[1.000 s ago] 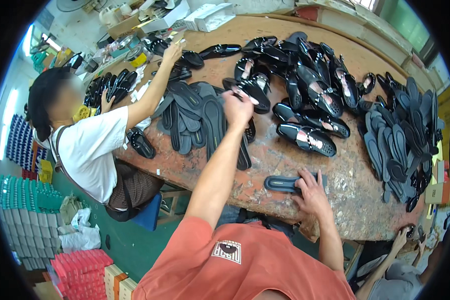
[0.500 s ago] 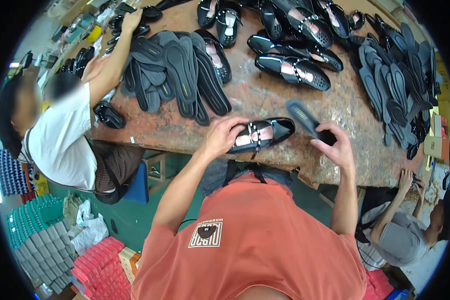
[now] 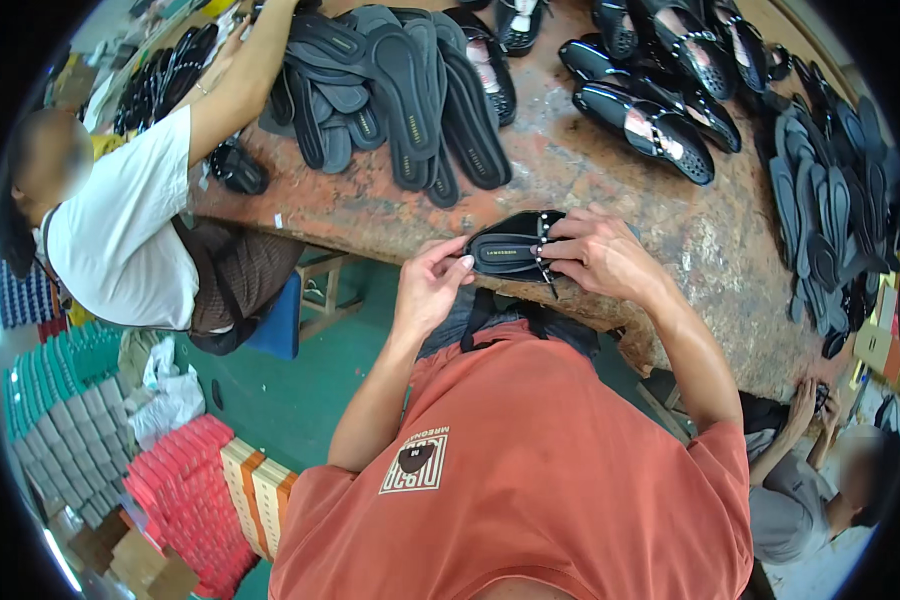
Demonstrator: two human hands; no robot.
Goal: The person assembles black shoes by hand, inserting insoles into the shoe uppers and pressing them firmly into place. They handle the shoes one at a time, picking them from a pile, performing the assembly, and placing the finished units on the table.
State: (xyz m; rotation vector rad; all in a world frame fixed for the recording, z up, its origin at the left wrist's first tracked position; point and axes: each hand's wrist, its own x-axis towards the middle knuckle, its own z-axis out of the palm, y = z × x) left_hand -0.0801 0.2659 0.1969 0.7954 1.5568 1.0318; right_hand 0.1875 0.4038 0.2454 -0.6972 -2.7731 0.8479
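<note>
You hold the black sandal (image 3: 512, 250) at the workbench's (image 3: 610, 190) near edge, twelve o'clock from your chest: left hand (image 3: 428, 285) pinching its heel, right hand (image 3: 595, 255) clasping the strapped toe. You seem mid-way seating the insole; next, press it flat.

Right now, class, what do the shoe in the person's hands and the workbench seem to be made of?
The shoe: looks like glossy black synthetic leather or plastic, with a row of small pale studs on its strap; the shine leaves the exact kind open. The workbench: probably wood, matte reddish-brown, worn and blotched with pale scuffs.
</note>
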